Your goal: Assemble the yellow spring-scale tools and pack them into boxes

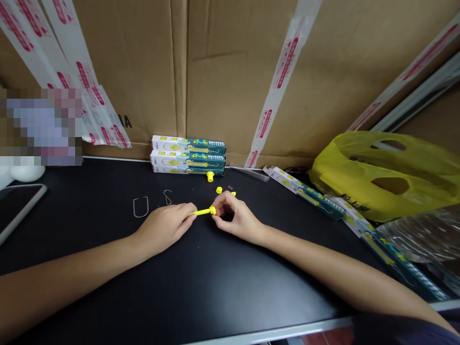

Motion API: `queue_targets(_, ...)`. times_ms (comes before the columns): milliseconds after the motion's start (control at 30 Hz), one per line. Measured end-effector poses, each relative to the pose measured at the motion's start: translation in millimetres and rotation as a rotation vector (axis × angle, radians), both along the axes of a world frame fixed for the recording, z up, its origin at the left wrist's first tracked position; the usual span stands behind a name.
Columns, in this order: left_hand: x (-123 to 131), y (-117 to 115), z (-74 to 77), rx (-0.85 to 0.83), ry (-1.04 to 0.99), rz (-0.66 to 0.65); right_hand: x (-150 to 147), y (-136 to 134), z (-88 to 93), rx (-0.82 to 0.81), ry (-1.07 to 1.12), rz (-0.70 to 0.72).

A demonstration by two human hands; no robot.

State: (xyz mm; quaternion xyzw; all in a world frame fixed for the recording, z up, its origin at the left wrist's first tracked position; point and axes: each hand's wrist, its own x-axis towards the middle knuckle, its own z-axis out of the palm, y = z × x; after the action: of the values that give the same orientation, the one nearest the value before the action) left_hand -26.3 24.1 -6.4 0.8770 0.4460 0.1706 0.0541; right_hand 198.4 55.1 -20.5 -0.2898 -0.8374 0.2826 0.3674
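Note:
A thin yellow plastic rod (203, 212) with a wider knobbed end spans the gap between my hands. My left hand (166, 221) pinches its left part, with the fingers wrapped over it. At the knobbed end, the thumb and fingers of my right hand (240, 216) close on the same piece. Just beyond my fingers lie a yellow cap (210, 177), a smaller yellow plug (219, 190) and a small spring (230, 187). Another yellow bit (233, 194) peeks out behind my right hand. Left of these are a wire hook (167, 197) and a bent wire loop (140, 207).
Printed boxes (189, 155) are stacked against the cardboard wall (230, 86). More boxes (305, 193) lie at right beside a yellow plastic bag (388, 177) and a clear bottle (424, 235). A clear strip (249, 173) rests near the wall. A phone (21, 206) lies on the black table (215, 287).

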Motion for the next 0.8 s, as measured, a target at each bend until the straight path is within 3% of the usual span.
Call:
queue_targets(200, -1, 0, -0.9, -0.005, -0.045, -0.058, 0, -3, 1.0, 0.055, -0.045, 0.014)
queue_targets(367, 0, -2, -0.6, 0.002, -0.046, -0.157, 0, -5, 4.5, 0.215, -0.108, 0.069)
queue_targets(567, -2, -6, 4.7, -0.081, -0.091, -0.096, 0, -8, 8.8, 0.232, -0.134, 0.107)
queue_targets(800, -4, -2, 7.1, -0.140, -0.230, -0.027, 6, 12, 3.1, -0.025, 0.217, -0.252)
